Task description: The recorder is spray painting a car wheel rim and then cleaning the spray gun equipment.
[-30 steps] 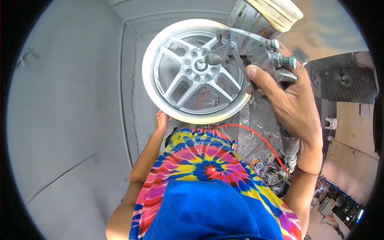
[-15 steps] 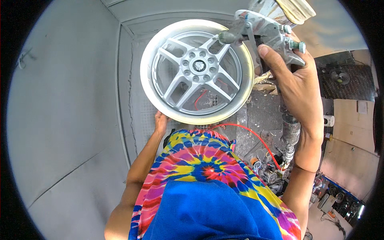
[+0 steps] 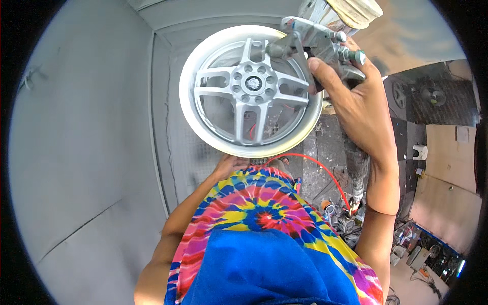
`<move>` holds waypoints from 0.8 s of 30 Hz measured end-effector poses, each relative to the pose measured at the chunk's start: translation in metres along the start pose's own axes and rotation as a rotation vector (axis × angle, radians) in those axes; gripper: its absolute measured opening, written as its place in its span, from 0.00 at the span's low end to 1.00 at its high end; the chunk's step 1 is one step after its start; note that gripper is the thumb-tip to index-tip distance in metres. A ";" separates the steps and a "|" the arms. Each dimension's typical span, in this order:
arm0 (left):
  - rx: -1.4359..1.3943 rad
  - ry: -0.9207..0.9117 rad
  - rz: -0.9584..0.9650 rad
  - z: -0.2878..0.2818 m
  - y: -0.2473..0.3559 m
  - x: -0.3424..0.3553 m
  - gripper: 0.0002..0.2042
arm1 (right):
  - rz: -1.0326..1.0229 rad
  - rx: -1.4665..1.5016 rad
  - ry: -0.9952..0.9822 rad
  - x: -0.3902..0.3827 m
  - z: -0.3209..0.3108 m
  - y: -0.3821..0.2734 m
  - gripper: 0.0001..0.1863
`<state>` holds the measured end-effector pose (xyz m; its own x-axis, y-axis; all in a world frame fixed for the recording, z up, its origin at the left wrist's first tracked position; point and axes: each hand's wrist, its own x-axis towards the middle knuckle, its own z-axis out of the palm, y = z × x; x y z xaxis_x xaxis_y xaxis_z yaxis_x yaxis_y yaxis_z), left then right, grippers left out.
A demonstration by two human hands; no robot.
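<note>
Gripping the spray gun (image 3: 321,38) in the right hand (image 3: 362,109), with the thumb along the gun's near side and the other fingers largely hidden. Pointing leftward with the nozzle (image 3: 278,48), over the far right part of the wheel (image 3: 253,83); probably angled so as to face the silver double spokes. Lying face up just beyond the patterned shirt (image 3: 267,216), within easy reach, probably for an open view of hub and rim. Kept close under the wheel's near edge with the left hand (image 3: 231,165), perhaps to steady or turn; cannot tell whether closed or merely touching, with fingertips out of sight. Tilted just beyond the gun, a pale, streaked container (image 3: 356,12), possibly joined to it. Looped on the near right, a red hose (image 3: 325,165), perhaps left slack for free wrist movement. To the left, a grey wall (image 3: 86,142).
</note>
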<state>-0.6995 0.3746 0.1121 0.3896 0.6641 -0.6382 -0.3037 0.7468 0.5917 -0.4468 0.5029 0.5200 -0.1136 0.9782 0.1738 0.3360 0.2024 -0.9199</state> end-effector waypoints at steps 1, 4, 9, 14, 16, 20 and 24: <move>-0.002 0.003 0.000 0.008 -0.002 0.003 0.20 | 0.023 -0.008 0.000 -0.003 0.002 -0.002 0.16; 0.237 -0.144 -0.137 0.030 -0.008 0.015 0.21 | 0.069 0.094 -0.104 -0.008 0.009 -0.004 0.18; 0.415 -0.177 -0.162 0.027 0.002 0.017 0.20 | -0.066 -0.098 -0.037 -0.001 0.011 0.005 0.17; 0.540 0.062 -0.141 -0.019 0.019 0.013 0.19 | -0.107 -0.145 0.075 0.001 -0.003 0.010 0.17; 0.458 0.162 -0.107 -0.041 0.028 0.012 0.15 | -0.096 -0.173 0.095 0.001 -0.004 0.013 0.16; 0.346 0.339 -0.035 -0.067 0.048 0.008 0.14 | -0.136 -0.219 0.116 0.005 0.003 0.017 0.16; 0.222 0.406 0.114 -0.072 0.066 0.007 0.14 | -0.106 -0.186 0.068 0.000 0.010 0.008 0.18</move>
<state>-0.7797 0.4312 0.1117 -0.0204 0.7350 -0.6778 -0.1144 0.6717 0.7319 -0.4531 0.5041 0.5090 -0.0962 0.9507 0.2948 0.4931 0.3028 -0.8156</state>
